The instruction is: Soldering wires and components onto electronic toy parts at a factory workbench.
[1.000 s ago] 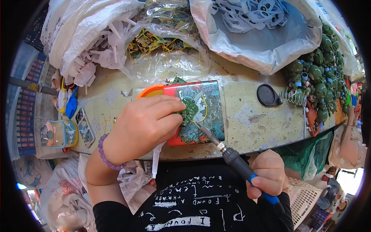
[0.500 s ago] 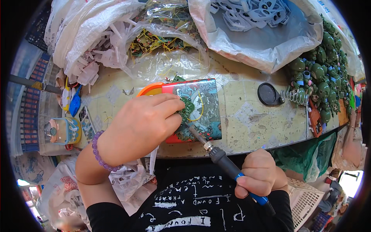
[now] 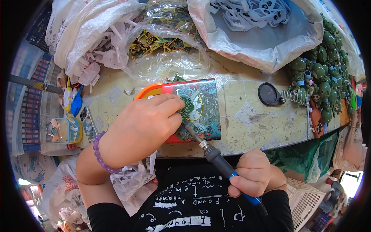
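Observation:
My left hand point(image 3: 148, 120), with a purple bead bracelet on its wrist, pinches a small green circuit board point(image 3: 188, 107) over a red box with a worn, patterned top point(image 3: 210, 112). A yellow wire point(image 3: 201, 101) curves from the board across that top. Wrapped in my right hand point(image 3: 252, 174) is a soldering iron point(image 3: 218, 160) with a dark and blue handle. Its metal tip points up and left, close to the board's lower edge beside my left fingers. Whether tip and board touch is hidden. An orange curved rim point(image 3: 148, 91) shows behind my left hand.
Behind the box lies a clear bag point(image 3: 170, 63) of wired boards. White plastic parts point(image 3: 91, 71) spill from a sack at left; an open sack point(image 3: 266, 58) holds more. Rightward are a black round dish point(image 3: 268, 94), a spring stand point(image 3: 297, 96) and heaped green parts point(image 3: 322, 73).
My right hand and the soldering iron have shifted slightly left, the tip staying near the board. My left hand keeps its pinch with hardly any movement.

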